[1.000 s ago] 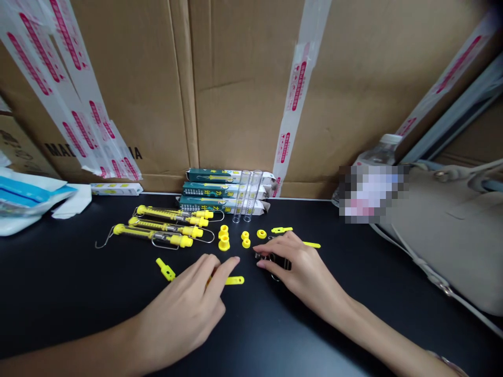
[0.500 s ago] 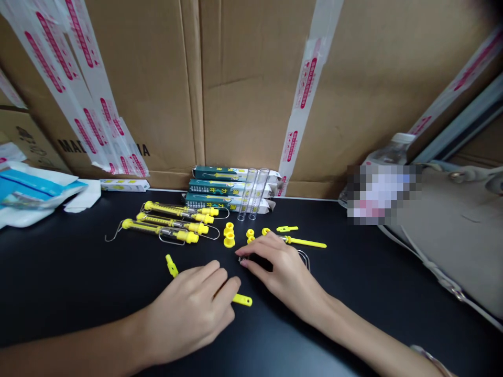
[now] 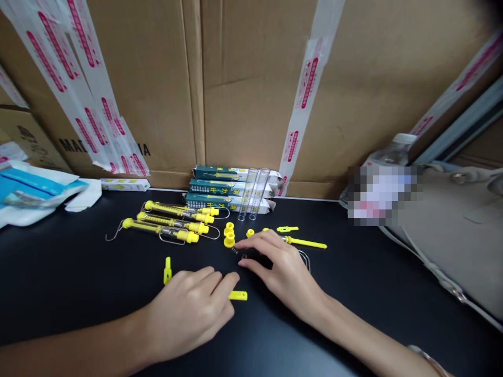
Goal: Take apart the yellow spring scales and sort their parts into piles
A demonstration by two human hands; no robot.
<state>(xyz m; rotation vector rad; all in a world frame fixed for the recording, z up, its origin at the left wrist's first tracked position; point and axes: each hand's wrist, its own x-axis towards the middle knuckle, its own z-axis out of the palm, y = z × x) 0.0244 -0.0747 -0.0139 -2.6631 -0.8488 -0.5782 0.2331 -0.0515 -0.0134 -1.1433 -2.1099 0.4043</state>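
Note:
My left hand point(image 3: 196, 301) is closed round a yellow plastic strip point(image 3: 238, 296); its holed end sticks out past the fingers. A yellow slotted piece point(image 3: 167, 269) shows on the other side of the fist; the hand hides whether the two are one part. My right hand point(image 3: 281, 262) has thumb and forefinger apart over the table. Small metal coil springs point(image 3: 234, 251) lie at its fingertips, one close to the thumb. Just beyond are yellow collars point(image 3: 229, 240), a yellow rod point(image 3: 308, 243) and a small yellow piece point(image 3: 287, 229), with a metal wire loop point(image 3: 305, 257) partly hidden by the hand.
Three yellow spring scales point(image 3: 165, 225) with wire hooks lie at left. Behind, two clear tubes point(image 3: 258, 196) lean on flat green-and-white boxes point(image 3: 212, 201). A bottle point(image 3: 396, 152) and a beige bag point(image 3: 456, 230) stand right; plastic packets point(image 3: 39, 188) lie far left, before large cartons point(image 3: 243, 78).
My right thumb and forefinger have parted, and a spring now shows beside the collars. The yellow pieces at my left hand have turned slightly.

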